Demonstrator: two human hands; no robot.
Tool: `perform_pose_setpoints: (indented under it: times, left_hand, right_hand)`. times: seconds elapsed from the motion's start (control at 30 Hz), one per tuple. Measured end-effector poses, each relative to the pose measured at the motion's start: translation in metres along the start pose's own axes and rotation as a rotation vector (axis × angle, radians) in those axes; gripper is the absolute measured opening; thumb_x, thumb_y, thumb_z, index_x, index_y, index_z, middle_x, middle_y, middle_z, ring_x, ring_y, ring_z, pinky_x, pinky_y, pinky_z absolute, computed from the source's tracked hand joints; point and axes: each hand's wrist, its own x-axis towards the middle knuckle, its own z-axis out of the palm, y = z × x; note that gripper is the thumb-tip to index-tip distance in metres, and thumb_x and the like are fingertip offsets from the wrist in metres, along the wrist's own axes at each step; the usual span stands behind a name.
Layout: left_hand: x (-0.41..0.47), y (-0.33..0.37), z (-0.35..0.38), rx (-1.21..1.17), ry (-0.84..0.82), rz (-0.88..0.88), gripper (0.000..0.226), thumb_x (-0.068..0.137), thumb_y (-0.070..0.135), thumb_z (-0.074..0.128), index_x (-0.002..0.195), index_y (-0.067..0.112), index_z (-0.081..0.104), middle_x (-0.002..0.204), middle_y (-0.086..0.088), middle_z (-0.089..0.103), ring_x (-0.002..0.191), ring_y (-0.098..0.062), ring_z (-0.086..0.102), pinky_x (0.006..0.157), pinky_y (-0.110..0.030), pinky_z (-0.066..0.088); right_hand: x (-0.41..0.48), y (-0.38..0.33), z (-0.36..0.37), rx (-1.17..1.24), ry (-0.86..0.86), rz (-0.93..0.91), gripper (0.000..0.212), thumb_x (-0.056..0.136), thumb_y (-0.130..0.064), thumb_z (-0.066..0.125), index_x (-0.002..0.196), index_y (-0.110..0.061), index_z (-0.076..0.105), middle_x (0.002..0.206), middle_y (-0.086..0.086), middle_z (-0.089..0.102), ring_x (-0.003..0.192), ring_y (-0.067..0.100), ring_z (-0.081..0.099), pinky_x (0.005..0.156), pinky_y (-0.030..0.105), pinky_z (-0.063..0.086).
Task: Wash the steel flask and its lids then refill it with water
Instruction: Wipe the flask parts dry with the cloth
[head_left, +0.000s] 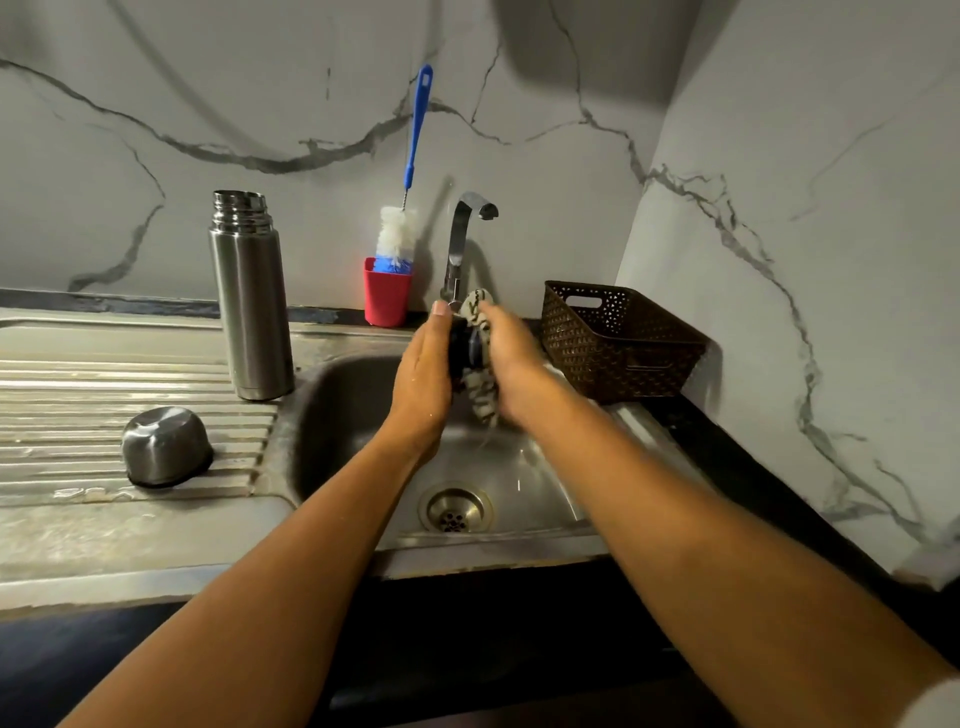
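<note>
The open steel flask (252, 301) stands upright on the drainboard, left of the sink basin (337, 415). Its steel cup lid (166, 447) lies upside down on the ribbed drainboard in front of it. Over the basin, below the tap (462, 234), my left hand (423, 379) holds a small dark inner lid (460, 351) against its palm. My right hand (511, 364) grips a pale patterned cloth (480, 395) and presses it onto that lid. Most of the lid is hidden between the hands.
A red cup (387, 299) with a blue-handled bottle brush (397, 234) stands behind the sink by the marble wall. A brown woven basket (618, 338) sits on the dark counter at the right. The drain (454, 512) lies in the basin floor.
</note>
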Motion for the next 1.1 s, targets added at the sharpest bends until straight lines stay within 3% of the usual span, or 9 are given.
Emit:
perform_pose_setpoints:
  times: [0.13,0.2,0.3,0.47,0.63,0.73,0.9,1.0,1.1]
  left_hand:
    - [-0.002,-0.002,-0.005,-0.154,0.192,-0.113,0.051,0.109,0.054,0.035,0.100,0.024,0.074,0.089,-0.001,0.081,0.090,-0.016,0.077,0.079,-0.030,0.061]
    - [-0.002,-0.002,-0.007,-0.166,0.204,-0.136,0.051,0.110,0.053,0.035,0.098,0.022,0.073,0.082,-0.001,0.080,0.087,-0.016,0.076,0.074,-0.029,0.062]
    - [-0.002,-0.005,-0.005,-0.052,0.132,-0.115,0.049,0.107,0.060,0.036,0.109,0.027,0.074,0.099,0.000,0.081,0.098,-0.015,0.076,0.080,-0.031,0.062]
    - [0.007,0.002,-0.011,0.190,-0.071,-0.050,0.044,0.101,0.057,0.055,0.123,0.019,0.061,0.105,-0.003,0.073,0.088,-0.013,0.071,0.061,-0.017,0.053]
    - [0.011,-0.008,-0.019,0.122,-0.113,-0.099,0.050,0.089,0.029,0.079,0.134,0.016,0.059,0.119,-0.006,0.075,0.106,-0.017,0.074,0.085,-0.029,0.061]
    - [0.018,-0.004,-0.025,-0.099,-0.050,-0.173,0.039,0.095,0.026,0.073,0.131,0.014,0.064,0.120,-0.008,0.076,0.108,-0.019,0.074,0.079,-0.028,0.059]
    - [0.022,-0.003,-0.027,-0.236,0.072,-0.293,0.033,0.105,0.039,0.057,0.124,0.013,0.066,0.115,-0.013,0.076,0.098,-0.022,0.072,0.084,-0.034,0.056]
    - [0.028,-0.005,-0.026,-0.296,0.169,-0.365,0.048,0.106,0.053,0.047,0.129,0.013,0.062,0.094,-0.008,0.069,0.066,-0.013,0.059,0.060,-0.028,0.050]
    - [0.022,-0.011,-0.016,-0.155,0.147,-0.370,0.053,0.107,0.058,0.039,0.114,0.015,0.069,0.081,-0.006,0.067,0.055,-0.012,0.054,0.051,-0.026,0.044]
  right_hand:
    - [-0.025,0.045,0.019,-0.420,0.150,-0.684,0.034,0.108,-0.037,0.040,0.136,-0.019,0.049,0.129,0.008,0.054,0.111,0.021,0.059,0.092,0.037,0.052]
    - [-0.029,0.050,0.021,-0.581,0.154,-0.823,0.038,0.106,-0.039,0.039,0.141,-0.024,0.044,0.133,0.007,0.052,0.112,0.021,0.059,0.089,0.035,0.052]
    - [-0.014,0.024,0.017,-0.541,0.122,-0.612,0.039,0.104,-0.040,0.039,0.135,-0.021,0.053,0.125,0.006,0.062,0.107,0.025,0.062,0.087,0.038,0.050]
    - [0.003,-0.008,-0.005,-0.185,-0.032,-0.050,0.037,0.099,-0.028,0.047,0.125,-0.007,0.065,0.116,0.016,0.072,0.103,0.033,0.069,0.090,0.047,0.059]
    - [-0.004,0.027,-0.019,-0.066,0.110,0.050,0.037,0.104,-0.031,0.041,0.121,-0.011,0.067,0.111,0.015,0.074,0.100,0.030,0.071,0.079,0.039,0.058]
    - [-0.013,0.040,-0.022,-0.114,-0.010,0.102,0.034,0.105,-0.034,0.044,0.116,-0.013,0.069,0.107,0.014,0.077,0.093,0.027,0.071,0.073,0.034,0.056]
    - [-0.008,0.030,-0.037,-0.030,0.093,-0.036,0.030,0.108,-0.038,0.045,0.121,-0.020,0.064,0.114,0.007,0.073,0.109,0.025,0.067,0.092,0.041,0.055]
    - [-0.008,0.020,-0.049,-0.155,0.172,-0.445,0.025,0.109,-0.037,0.044,0.122,-0.035,0.065,0.113,-0.012,0.070,0.112,0.011,0.065,0.101,0.038,0.052]
    - [-0.019,0.023,-0.041,-0.416,-0.062,-0.676,0.042,0.110,-0.041,0.037,0.150,-0.036,0.047,0.144,-0.008,0.058,0.133,0.011,0.054,0.110,0.033,0.045]
